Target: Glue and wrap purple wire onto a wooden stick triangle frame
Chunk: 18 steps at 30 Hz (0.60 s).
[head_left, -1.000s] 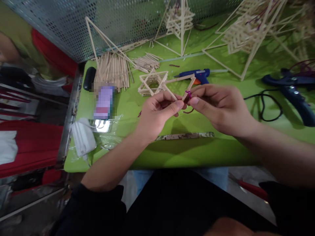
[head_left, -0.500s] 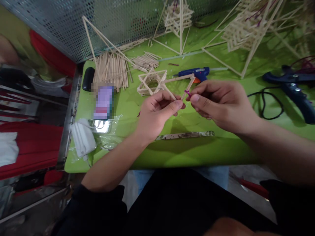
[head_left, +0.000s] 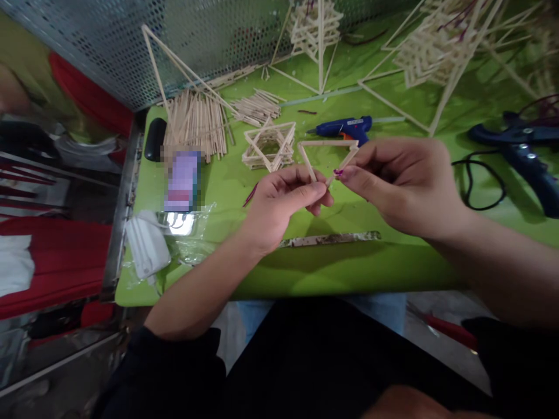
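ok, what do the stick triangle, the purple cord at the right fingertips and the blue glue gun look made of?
Stick triangle: likely wood or bamboo, unpainted, matte; pale tan, straight sticks.
Purple cord: probably thread or yarn, being thin; too small to tell fiber or finish.
Blue glue gun: most likely plastic; smooth, evenly colored body.

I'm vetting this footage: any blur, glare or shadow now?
Head view: white glare just below the pixelated phone; head view: soft shadow on the green table below the hands; head view: the purple thread looks soft, its detail unclear.
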Available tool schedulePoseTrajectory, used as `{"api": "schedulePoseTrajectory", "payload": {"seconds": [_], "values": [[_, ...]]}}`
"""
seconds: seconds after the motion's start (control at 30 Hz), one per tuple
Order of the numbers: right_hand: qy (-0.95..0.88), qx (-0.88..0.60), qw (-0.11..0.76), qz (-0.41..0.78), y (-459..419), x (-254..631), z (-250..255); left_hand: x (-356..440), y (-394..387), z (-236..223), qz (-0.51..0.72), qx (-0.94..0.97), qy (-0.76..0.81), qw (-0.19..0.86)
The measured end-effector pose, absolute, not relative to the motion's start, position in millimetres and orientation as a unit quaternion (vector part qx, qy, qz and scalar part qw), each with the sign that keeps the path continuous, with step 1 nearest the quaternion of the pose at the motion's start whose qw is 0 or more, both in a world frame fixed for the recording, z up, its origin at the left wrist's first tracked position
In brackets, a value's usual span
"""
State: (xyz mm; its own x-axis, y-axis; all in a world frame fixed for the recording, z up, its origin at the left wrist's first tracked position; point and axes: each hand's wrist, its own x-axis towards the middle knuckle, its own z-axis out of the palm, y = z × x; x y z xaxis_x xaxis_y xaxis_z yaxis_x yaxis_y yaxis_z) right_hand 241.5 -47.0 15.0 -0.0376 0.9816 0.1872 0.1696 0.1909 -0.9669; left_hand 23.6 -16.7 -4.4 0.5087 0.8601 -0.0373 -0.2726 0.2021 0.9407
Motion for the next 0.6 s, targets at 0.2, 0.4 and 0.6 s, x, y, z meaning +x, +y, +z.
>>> {"api": "schedulePoseTrajectory", "payload": {"seconds": [0.2,0.4,0.6], "values": [[-0.587,-0.488,0.503,0.406,-49.7,242.1,15.2,22.3,-17.8,-1.9,0.374,0.492,0.287,0.732],[-0.593,-0.486,0.506,0.396,-50.8,243.1,12.2,21.5,-17.8,-1.6,0.357,0.488,0.291,0.741],[-0.598,-0.492,0.501,0.385,-50.8,241.5,13.4,21.1,-16.8,-1.5,0.37,0.497,0.283,0.732]]}}
